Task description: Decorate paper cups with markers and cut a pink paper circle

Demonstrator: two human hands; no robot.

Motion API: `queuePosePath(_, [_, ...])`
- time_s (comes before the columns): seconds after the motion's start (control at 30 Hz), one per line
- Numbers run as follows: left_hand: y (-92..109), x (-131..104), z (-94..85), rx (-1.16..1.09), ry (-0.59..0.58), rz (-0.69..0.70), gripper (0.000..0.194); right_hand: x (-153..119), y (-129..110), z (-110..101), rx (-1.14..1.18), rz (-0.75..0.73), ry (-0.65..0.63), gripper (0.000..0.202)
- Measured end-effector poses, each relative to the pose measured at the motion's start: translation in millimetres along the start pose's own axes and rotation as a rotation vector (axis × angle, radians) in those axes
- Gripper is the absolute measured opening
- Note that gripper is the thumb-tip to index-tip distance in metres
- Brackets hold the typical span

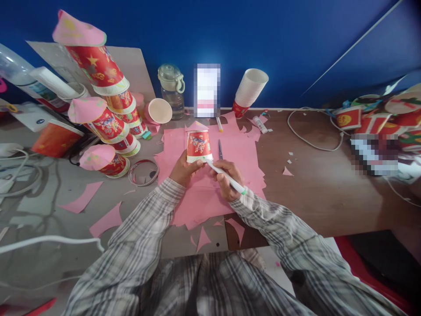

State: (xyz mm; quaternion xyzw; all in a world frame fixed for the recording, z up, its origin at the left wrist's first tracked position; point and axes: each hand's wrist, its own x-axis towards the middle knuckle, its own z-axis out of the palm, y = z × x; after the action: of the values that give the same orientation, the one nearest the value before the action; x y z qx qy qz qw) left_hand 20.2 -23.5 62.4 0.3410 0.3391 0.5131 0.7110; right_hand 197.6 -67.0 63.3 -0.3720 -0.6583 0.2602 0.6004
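A red paper cup (198,145), turned upside down with a pink paper cone (196,126) on top, is gripped by my left hand (184,169) from its left side. My right hand (228,179) is closed around a white marker (228,177) with a green end. The marker's tip meets or almost meets the cup's pale lower rim. Under both hands lie layered pink paper sheets (243,149). Just beyond my right hand, a slim dark pointed tool (220,149) rests on the paper; I cannot make out its kind.
Stacked red cups (98,70) with pink cones stand at the left. A tape roll (143,172) and pink scraps (82,197) lie nearer. Along the back are a water jug (173,92), a blurred bright screen (207,90) and nested cups (251,90). A cable (312,142) and decorated cups (378,118) are right.
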Motion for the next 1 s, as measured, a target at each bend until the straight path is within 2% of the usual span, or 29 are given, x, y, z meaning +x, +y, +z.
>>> queuePosePath(0.37, [-2.8, 0.5, -1.5, -0.004, -0.009, 0.006, 0.086, 0.0, 1.4, 0.8, 0.007, -0.105, 0.006, 0.025])
queuePosePath(0.53, [-5.5, 3.0, -4.6, 0.020, -0.032, 0.025, 0.087, -0.7, 1.0, 1.1, -0.032, -0.046, 0.014, 0.035])
queuePosePath(0.7, [-6.5, 4.2, -6.7, 0.037, -0.030, 0.034, 0.086, -0.6, -1.1, -0.7, -0.025, -0.039, 0.006, 0.031])
queuePosePath(0.87, [-3.8, 2.7, -4.8, 0.015, -0.016, 0.012, 0.090, -0.5, -4.5, -2.4, -0.055, 0.091, -0.027, 0.042])
queuePosePath(1.0, [-2.8, 1.8, -4.9, 0.028, -0.010, 0.016, 0.090, -1.6, -7.8, -3.5, -0.045, 0.104, -0.019, 0.036])
